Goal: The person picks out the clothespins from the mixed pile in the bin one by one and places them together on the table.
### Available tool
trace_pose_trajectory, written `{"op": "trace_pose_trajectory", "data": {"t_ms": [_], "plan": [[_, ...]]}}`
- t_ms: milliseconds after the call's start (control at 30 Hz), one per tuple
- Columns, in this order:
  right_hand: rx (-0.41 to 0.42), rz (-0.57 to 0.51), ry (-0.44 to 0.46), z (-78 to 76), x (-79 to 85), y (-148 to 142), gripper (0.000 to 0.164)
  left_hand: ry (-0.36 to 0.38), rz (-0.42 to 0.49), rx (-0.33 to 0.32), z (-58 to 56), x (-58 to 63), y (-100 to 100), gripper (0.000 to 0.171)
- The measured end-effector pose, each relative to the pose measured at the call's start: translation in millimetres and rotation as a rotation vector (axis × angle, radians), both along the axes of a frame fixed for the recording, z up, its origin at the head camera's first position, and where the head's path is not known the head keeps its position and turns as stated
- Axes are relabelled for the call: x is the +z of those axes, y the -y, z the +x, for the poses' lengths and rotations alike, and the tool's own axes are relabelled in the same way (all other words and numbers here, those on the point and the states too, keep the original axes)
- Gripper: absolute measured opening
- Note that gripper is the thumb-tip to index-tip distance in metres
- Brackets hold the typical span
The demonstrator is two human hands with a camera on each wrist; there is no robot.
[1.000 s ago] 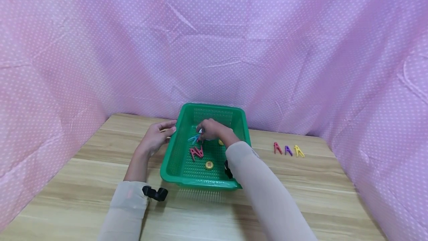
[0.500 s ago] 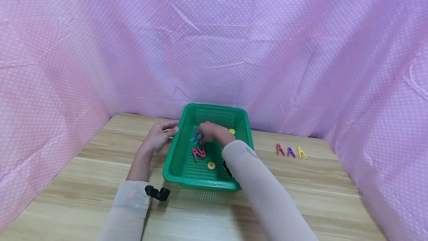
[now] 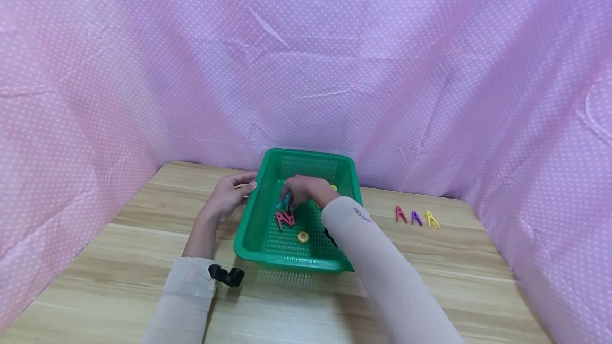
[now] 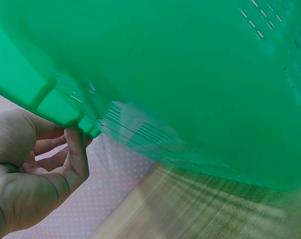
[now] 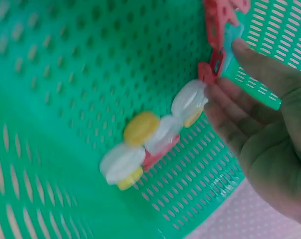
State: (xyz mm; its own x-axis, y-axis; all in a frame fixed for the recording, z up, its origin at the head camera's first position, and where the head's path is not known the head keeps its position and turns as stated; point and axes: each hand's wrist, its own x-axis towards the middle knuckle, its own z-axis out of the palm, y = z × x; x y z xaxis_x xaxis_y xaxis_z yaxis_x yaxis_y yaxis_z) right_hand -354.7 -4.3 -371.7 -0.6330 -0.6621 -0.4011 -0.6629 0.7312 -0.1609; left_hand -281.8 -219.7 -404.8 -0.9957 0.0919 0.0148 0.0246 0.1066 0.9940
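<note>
Blue plastic clip point(image 5: 234, 34): inside perforated green basket point(image 3: 246, 230), 10 o'clock of centre | right grip point(image 3: 303, 189): fingertips at clip, cannot tell if pinching | left grip point(image 3: 227, 196): pinching basket's smooth rim, 9 o'clock | A-shaped clips point(image 3: 417, 218): wood-grained desk point(image 3: 459, 259), 3 o'clock

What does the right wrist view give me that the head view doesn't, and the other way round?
Only the right wrist view: whitish rounded pieces inside the green basket. Only the head view: the left hand at the rim and three clips on the table. Both: the basket, right hand, blue clip, red clips and pink cloth.
</note>
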Motion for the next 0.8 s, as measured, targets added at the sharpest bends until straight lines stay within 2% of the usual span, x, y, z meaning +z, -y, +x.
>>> {"op": "trace_pose_trajectory", "data": {"t_ms": [167,333,433,467,567,600,733,800], "plan": [[0.023,0.061,0.028,8.7,6.3,-3.9,0.036,0.0,-0.005,-0.002,-0.1,-0.6,-1.1,0.04],[0.055,0.072,0.06,19.2,11.8,-8.9,0.037,-0.001,-0.012,-0.003,0.5,-0.4,-0.5,0.041],[0.081,0.106,0.049,28.3,13.9,-9.2,0.036,0.006,-0.016,0.001,1.4,-0.2,-0.3,0.041],[0.092,0.124,0.037,31.2,14.5,-8.7,0.034,0.008,-0.019,0.001,1.6,-0.1,-0.1,0.041],[0.151,0.194,0.009,37.4,16.8,-6.2,0.01,0.011,-0.017,0.004,1.4,0.0,-0.3,0.041],[0.163,0.203,0.007,38.2,17.6,-5.9,0.007,0.01,-0.017,0.003,1.3,0.1,-0.3,0.041],[0.148,0.154,0.031,37.8,18.6,-7.4,0.014,0.011,-0.013,0.004,1.7,0.5,-0.4,0.041],[0.115,0.094,0.042,35.6,17.8,-9.4,0.027,0.012,-0.015,0.005,2.3,0.7,-0.5,0.041]]}}
